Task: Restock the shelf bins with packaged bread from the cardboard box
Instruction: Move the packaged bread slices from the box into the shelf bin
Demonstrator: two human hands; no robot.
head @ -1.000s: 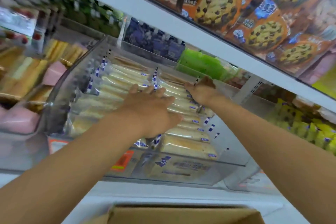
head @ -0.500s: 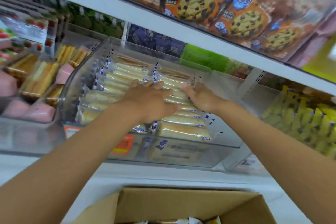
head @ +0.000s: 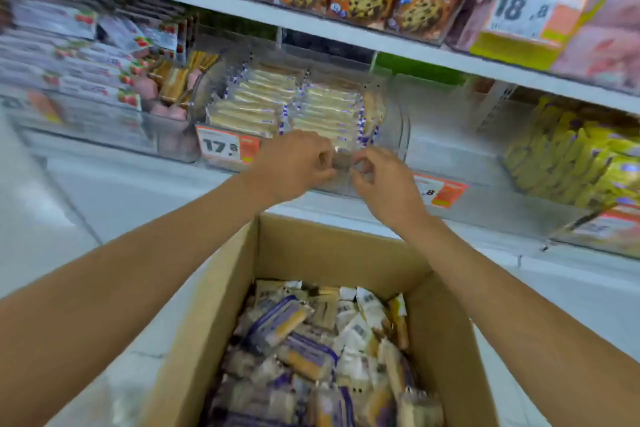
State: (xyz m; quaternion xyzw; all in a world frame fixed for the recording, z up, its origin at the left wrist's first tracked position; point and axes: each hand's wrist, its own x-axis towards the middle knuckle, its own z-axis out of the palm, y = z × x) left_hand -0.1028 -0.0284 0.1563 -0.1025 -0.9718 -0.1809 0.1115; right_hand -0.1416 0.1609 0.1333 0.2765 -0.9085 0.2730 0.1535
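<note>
Both hands at front lip of clear shelf bin (head: 398, 135): left hand (head: 294, 163) and right hand (head: 381, 180) grip curled, fingertips pinched near each other, apparently empty. Bread packs (head: 287, 104) in neat rows, probably for display. More bread in cardboard box (head: 446, 333) below. White store shelf (head: 346, 31), price tags.

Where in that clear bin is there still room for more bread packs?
The clear bin is crowded: two rows of bread packs fill its left and middle. A narrow free strip remains along its right wall. The left hand and right hand block its front edge. The cardboard box remains well stocked.
</note>
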